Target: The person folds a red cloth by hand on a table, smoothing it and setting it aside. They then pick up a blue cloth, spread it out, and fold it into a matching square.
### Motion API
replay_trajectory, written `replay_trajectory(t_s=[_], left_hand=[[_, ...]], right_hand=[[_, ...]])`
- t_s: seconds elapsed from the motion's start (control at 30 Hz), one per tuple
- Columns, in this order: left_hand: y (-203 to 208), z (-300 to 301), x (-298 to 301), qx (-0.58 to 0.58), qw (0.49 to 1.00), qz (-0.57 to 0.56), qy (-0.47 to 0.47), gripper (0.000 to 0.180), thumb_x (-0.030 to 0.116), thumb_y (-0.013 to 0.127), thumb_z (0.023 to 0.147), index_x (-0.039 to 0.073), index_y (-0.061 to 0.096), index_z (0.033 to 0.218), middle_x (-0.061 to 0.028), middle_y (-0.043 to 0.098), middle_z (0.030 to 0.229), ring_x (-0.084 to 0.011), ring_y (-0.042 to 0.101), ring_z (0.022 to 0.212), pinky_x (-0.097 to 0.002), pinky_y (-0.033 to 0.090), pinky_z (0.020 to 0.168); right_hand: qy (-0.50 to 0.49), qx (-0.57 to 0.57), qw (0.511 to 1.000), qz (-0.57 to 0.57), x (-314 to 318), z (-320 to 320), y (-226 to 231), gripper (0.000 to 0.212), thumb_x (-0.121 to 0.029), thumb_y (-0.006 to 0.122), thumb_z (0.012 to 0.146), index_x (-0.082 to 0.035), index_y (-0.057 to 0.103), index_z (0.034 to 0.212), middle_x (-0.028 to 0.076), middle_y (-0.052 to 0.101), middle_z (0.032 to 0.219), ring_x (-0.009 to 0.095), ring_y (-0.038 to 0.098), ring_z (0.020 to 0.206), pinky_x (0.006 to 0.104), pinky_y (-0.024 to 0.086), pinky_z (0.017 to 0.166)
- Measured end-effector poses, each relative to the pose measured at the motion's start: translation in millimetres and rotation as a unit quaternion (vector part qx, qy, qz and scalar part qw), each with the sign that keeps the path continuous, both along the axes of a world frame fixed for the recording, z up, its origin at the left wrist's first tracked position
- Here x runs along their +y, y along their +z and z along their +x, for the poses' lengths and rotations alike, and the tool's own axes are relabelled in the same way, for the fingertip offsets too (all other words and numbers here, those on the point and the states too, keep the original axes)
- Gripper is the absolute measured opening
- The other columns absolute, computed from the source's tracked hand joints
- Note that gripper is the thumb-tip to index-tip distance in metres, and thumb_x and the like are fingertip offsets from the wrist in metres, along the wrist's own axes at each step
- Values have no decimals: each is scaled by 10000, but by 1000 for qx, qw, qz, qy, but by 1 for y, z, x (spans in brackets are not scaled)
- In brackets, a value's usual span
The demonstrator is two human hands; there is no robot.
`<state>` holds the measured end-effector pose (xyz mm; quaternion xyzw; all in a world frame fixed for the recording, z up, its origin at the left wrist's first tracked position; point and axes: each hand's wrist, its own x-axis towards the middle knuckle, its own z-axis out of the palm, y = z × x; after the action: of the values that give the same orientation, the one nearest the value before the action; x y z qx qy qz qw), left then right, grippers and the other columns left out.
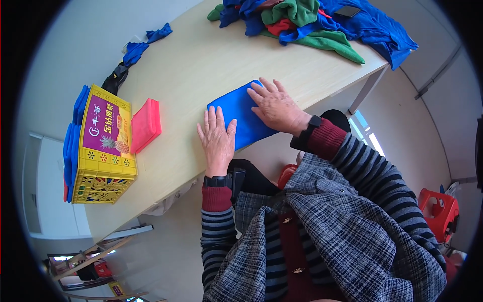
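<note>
A blue cloth (246, 118), folded into a flat rectangle, lies at the near edge of the table. My left hand (217, 138) rests flat along its left side, fingers stretched away from me. Across its far right part lies my right hand (279, 108), palm down with the fingers spread. Neither hand grips anything; both press or rest on the cloth. To the left, a stack of folded pink-red cloths (146, 126) leans against a yellow crate.
The yellow plastic crate (108, 168) holds folded blue cloths (73, 151) at the left. A heap of blue, green and red cloths (307, 25) covers the far right, with a dark phone-like object (347, 11) on it. A red stool (438, 214) stands on the floor at right.
</note>
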<state>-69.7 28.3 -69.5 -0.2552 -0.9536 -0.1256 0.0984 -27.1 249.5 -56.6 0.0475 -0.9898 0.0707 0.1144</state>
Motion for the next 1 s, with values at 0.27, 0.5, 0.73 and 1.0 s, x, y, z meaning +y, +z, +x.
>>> replay_trajectory(t_s=[0.27,0.5,0.73,1.0], left_hand=[[-8,-11,17,-25,997,23,-69,802,636,279,1042,27,356,1558,-176,308,1636,-331,228,1535,-503,124,1251],[-9,-16,16,-27,997,32,-60,812,648,289,1035,33,351,1562,-164,307,1640,-331,229,1534,-484,131,1252],[-9,-13,12,-35,998,31,-43,815,647,314,1031,34,335,1568,-157,288,1650,-330,225,1536,-495,146,1248],[-11,-2,-1,-36,999,29,-14,803,626,347,1033,37,305,1578,-160,286,1649,-332,230,1534,-519,170,1238]], right_hand=[[58,32,996,-55,-29,-24,-15,601,-428,463,1014,-70,468,1496,153,425,1555,353,292,1503,542,195,1226],[44,-3,997,-63,-29,-26,-18,642,-502,422,1012,-121,450,1528,139,382,1600,332,273,1516,528,178,1230],[20,-13,997,-72,-25,-28,-17,639,-516,425,1033,-120,429,1535,149,346,1619,344,256,1525,535,226,1221],[16,-26,997,-71,-20,-18,-14,652,-519,414,1038,-115,398,1550,149,329,1628,341,258,1526,523,245,1221]])
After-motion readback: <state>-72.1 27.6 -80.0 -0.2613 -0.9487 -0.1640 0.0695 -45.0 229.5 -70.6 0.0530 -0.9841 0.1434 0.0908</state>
